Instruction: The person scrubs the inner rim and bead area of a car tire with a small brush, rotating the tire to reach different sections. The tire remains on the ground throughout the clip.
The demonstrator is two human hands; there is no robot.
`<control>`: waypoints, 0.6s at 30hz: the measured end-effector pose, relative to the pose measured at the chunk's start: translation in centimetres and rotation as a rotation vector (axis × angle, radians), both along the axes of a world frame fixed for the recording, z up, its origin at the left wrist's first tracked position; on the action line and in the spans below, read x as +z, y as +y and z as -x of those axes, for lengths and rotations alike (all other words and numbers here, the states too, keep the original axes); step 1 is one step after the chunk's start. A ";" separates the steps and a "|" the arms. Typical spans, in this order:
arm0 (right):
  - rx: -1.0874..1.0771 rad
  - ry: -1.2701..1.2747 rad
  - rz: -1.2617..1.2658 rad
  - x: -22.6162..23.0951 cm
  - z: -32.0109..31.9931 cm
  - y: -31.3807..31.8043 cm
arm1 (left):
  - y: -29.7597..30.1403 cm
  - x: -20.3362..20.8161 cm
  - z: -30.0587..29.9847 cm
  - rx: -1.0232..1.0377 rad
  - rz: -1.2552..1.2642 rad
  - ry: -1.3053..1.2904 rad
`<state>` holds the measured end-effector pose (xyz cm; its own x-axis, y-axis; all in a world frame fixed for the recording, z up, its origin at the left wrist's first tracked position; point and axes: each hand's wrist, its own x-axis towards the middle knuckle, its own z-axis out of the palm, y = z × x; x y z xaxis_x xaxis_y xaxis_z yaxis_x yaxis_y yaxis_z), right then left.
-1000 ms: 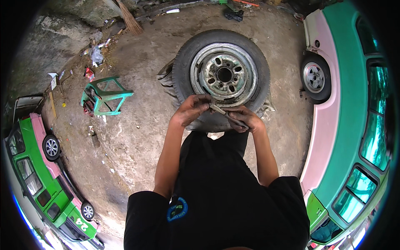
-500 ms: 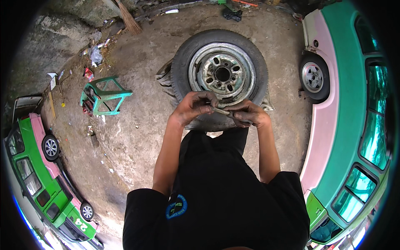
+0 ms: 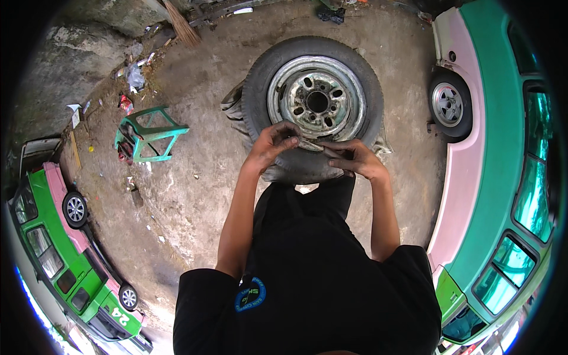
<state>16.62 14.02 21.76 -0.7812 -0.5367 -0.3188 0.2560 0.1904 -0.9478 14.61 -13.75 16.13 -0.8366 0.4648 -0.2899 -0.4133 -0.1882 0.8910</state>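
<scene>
A car wheel point(image 3: 318, 102), a dark tyre on a worn, dirty silvery steel rim, lies flat on the ground in front of me. Over its near edge, my left hand point(image 3: 274, 145) is closed, pinching a thin pale strip point(image 3: 309, 145) between thumb and fingertips. My right hand point(image 3: 359, 160) meets the strip's other end with its fingertips, its grip looser than the left's. What else lies between the right fingers is too dark to make out. Both hands are smudged black. Beneath them, nearest my legs, bulges a dark rounded rubbery thing point(image 3: 307, 165).
A green plastic stool point(image 3: 151, 133) stands to the left on the dirty concrete floor. A green and pink van point(image 3: 467, 154) lines the right; another green vehicle point(image 3: 71, 260) is at lower left. A straw broom point(image 3: 181, 26) and litter point(image 3: 135, 77) lie along the far-left wall.
The right fingers have loosened and spread a little, and the right hand has moved slightly right. My left hand keeps its pinch and has shifted only slightly.
</scene>
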 end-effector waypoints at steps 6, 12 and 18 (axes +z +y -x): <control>-0.311 -0.345 -0.107 -8.3 -2.2 -2.1 | 0.3 -8.8 -1.3 -0.135 1.000 0.363; -0.408 -0.403 -0.140 -14.8 -3.4 -5.1 | 0.1 -12.6 -2.7 -0.235 1.255 0.403; -0.357 -0.357 -0.227 -17.1 -2.2 -7.2 | 0.1 -13.8 -2.4 -0.183 1.176 0.384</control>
<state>18.81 6.85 4.65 -0.7240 -0.1453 -0.6743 0.6402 0.2224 -0.7353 17.06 -13.70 2.35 -0.9095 0.2083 -0.3597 -0.0257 0.8355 0.5490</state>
